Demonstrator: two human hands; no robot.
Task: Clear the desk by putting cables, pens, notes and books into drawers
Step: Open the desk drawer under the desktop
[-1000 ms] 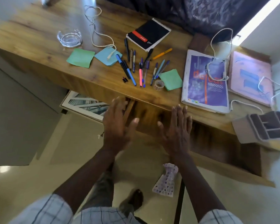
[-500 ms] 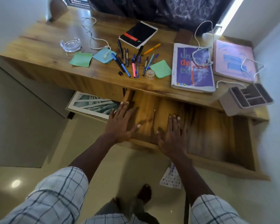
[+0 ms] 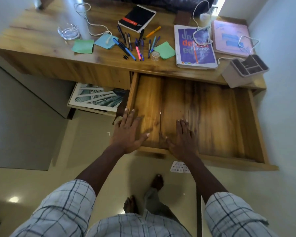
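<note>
Wooden desk (image 3: 41,31) fills the upper half of the view, and beneath its right half a wide drawer (image 3: 212,113) stands open, its long axis running left to right along the desk's front edge and its mouth facing up, with the bare wood floor showing. The left hand (image 3: 128,132) lies palm down over the drawer's front-left corner, fingers straight and spread, pointing away toward the desk, thumb angled out to the right. The right hand (image 3: 184,139) sits just beside it, also palm down over the front rim, fingers straight and reaching over the drawer floor. Neither hand holds anything; whether the palms press on the wood or float just above it I cannot tell. On the desktop, a scatter of pens (image 3: 137,45) lies mostly with long axes running front to back, an orange pen (image 3: 152,32) tilted across them at the far end. Green and blue sticky notes (image 3: 83,46) flank the pens. A black notebook (image 3: 137,18) lies behind, a purple book (image 3: 195,47) and a pink book (image 3: 230,38) to the right, with white cables (image 3: 89,19) looping over the desk and across both books.
</note>
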